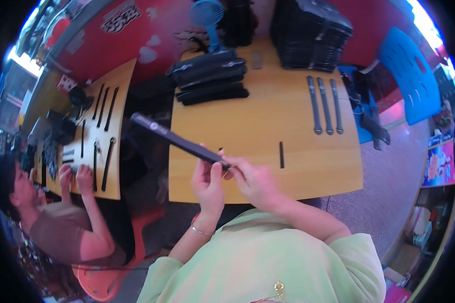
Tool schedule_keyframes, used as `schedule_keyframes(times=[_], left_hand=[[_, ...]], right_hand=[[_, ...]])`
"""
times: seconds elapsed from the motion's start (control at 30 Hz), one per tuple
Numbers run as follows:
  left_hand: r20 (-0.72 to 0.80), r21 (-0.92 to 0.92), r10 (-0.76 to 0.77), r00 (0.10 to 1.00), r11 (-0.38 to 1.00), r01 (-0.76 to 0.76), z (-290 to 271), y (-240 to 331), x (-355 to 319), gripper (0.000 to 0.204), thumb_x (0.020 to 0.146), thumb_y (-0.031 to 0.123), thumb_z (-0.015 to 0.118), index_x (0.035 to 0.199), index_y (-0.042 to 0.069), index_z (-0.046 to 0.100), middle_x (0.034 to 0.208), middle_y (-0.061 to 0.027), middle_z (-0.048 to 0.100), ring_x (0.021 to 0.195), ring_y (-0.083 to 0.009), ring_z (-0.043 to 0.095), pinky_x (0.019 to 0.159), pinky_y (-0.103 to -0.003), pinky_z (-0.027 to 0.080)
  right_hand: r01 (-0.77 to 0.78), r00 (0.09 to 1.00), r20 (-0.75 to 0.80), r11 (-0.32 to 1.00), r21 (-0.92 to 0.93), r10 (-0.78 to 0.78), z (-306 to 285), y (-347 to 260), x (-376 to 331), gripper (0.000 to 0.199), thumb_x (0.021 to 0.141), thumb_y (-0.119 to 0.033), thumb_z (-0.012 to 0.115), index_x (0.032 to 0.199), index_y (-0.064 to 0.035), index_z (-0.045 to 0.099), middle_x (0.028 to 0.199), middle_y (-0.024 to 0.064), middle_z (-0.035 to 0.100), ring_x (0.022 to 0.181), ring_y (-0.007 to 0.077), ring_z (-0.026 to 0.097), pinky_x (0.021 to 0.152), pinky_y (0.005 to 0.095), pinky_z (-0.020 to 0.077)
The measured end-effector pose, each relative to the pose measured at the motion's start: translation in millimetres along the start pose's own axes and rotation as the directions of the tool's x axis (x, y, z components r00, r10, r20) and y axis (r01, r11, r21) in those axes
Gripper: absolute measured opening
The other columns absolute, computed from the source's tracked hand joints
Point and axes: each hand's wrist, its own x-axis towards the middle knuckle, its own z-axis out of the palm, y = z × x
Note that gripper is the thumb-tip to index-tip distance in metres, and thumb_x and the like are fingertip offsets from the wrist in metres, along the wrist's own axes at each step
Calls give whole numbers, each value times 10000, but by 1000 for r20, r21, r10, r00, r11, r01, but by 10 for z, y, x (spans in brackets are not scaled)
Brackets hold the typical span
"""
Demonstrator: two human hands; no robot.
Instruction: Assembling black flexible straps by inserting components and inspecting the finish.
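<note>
A long, flat black strap [179,141] with pale printing near its far end slants from the upper left down to my hands. My left hand [209,192] grips it close to its near end, thumb on top and fingers beneath. At that same end, my right hand [255,183] pinches the strap's tip; the fingers hide what exactly is between them. Both hands are just above the front edge of the wooden table [318,171]. A short black strip [281,155] lies on the table, right of my hands.
Three grey straps [324,106] lie side by side at the table's right. Stacked black bundles [210,70] and a blue fan [207,15] are at the back left, wrapped black stacks [313,38] at the back right. A co-worker [65,227] sits at another table on the left.
</note>
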Motion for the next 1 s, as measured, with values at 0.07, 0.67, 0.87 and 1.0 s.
schedule_keyframes(times=[0.07,0.67,0.87,1.0], left_hand=[[46,15,11,999,1000,-12,58,41,-41,586,874,-17,566,1396,5,301,1156,-120,583,970,-149,588,810,-261,493],[359,247,-74,930,969,-18,136,158,161,506,875,-69,517,1346,-95,336,1180,-148,579,946,-121,583,875,-265,465],[398,328,-31,917,938,-111,149,189,155,438,874,-71,511,1304,-56,435,1029,-76,641,871,-89,597,721,-187,447],[445,379,-73,893,918,-114,24,258,254,314,879,-81,498,1192,-87,524,1101,-133,616,959,-165,617,895,-290,478]], right_hand=[[-12,999,32,996,-86,14,-5,-6,4,260,866,-3,552,1123,-36,570,905,152,663,772,243,675,668,313,531],[99,984,-148,995,-3,-99,-240,134,29,214,853,7,548,1045,-35,631,763,105,657,689,208,660,623,283,517],[115,975,-182,990,-77,-127,-332,65,34,182,825,12,579,993,-33,634,736,88,651,660,205,657,580,264,503],[172,937,-269,964,-202,-224,-476,-2,160,143,833,0,578,963,-33,628,721,88,645,645,209,652,558,266,496]])
